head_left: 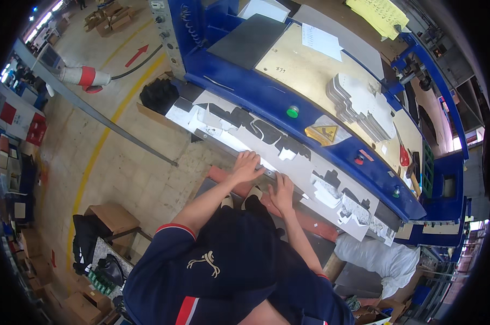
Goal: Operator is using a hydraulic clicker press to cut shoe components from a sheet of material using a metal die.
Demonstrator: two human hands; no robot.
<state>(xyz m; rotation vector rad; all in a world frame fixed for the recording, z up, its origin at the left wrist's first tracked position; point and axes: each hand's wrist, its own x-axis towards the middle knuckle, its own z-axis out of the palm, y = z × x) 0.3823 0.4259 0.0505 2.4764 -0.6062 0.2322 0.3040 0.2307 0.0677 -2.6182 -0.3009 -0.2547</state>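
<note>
Both my hands are at the near edge of a long ledge on a blue machine. My left hand [248, 167] lies over a narrow white strip [231, 142], fingers slightly bent and thumb apart. A little to its right, my right hand [282, 192] touches the ledge's front edge with its fingers apart. Beyond them, a light grey cut-out sheet [304, 170] lies along the ledge, with dark irregular openings [247, 122] and loose white scraps [329, 192] on it. Whatever lies beneath my fingertips is hidden.
Stacked grey cut pieces [358, 100] lie on the machine's pale board [293, 59], near red-handled scissors [403, 154]. A green button [292, 112] sits on the blue beam [245, 89]. Left stand a metal rail [109, 122] and a cardboard box [112, 216]; a white sack [375, 257] is at right.
</note>
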